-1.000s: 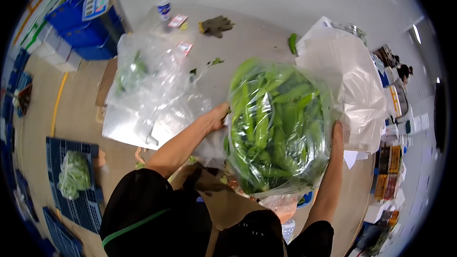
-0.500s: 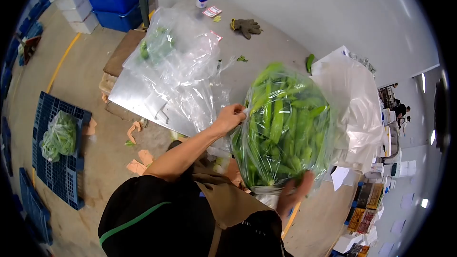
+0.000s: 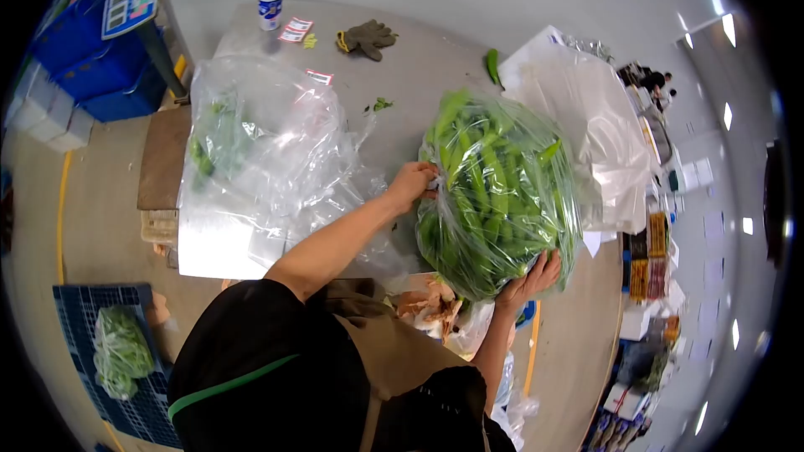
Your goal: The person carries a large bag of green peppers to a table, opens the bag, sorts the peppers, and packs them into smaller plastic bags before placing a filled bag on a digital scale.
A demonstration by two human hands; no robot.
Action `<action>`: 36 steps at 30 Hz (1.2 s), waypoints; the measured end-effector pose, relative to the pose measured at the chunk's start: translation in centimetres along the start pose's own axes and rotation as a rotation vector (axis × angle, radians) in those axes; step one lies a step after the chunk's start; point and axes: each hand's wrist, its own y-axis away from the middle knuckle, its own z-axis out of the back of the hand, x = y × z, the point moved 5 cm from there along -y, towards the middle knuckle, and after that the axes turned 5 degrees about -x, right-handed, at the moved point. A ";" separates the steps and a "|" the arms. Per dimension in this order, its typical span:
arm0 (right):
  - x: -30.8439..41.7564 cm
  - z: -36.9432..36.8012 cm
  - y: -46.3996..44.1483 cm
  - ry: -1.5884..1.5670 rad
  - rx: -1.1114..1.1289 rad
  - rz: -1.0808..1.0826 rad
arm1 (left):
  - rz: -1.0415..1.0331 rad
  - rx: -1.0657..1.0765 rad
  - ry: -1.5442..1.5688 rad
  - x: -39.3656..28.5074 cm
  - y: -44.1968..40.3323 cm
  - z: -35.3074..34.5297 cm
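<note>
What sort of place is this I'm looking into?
Probably a produce packing area or warehouse: there's a large clear bag of green vegetables at the worktable, stacked blue bins, and another bagged batch of greens on a dark blue pallet.

1. Clear bag point(image 3: 502, 192) of long green vegetables; left hand point(image 3: 414, 187) pinching gathered plastic at its side, right hand point(image 3: 529, 279) against its lower edge.
2. Loose clear plastic point(image 3: 280, 146), on grey table point(image 3: 431, 59).
3. Glove point(image 3: 366, 38), yellow-cuffed, near white-and-blue container point(image 3: 270, 10).
</note>
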 end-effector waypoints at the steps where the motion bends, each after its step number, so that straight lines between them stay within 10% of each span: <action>1: 0.3 0.1 0.2 -0.005 0.009 -0.002 | 0.013 0.008 -0.044 -0.1 0.3 0.5; 16: 9.2 4.1 -0.8 0.145 0.022 -0.332 | 0.178 0.142 -0.087 0.9 0.9 5.3; 18: 13.7 3.6 -1.4 0.029 0.037 -0.104 | 0.185 0.175 -0.142 1.1 0.5 5.4; 20: 18.7 1.2 -1.4 -0.221 0.147 0.141 | 0.173 0.137 -0.178 1.2 0.3 4.9; 27: 18.6 -11.6 1.1 -0.140 0.453 -0.175 | 0.178 0.132 -0.254 0.9 0.4 4.2; 30: 18.9 -12.1 1.5 0.007 0.538 -0.289 | 0.026 0.153 -0.376 1.4 -0.2 4.8; 36: 17.9 -13.0 2.0 -0.118 0.477 -0.273 | -1.038 -0.221 -1.039 -5.7 6.8 4.7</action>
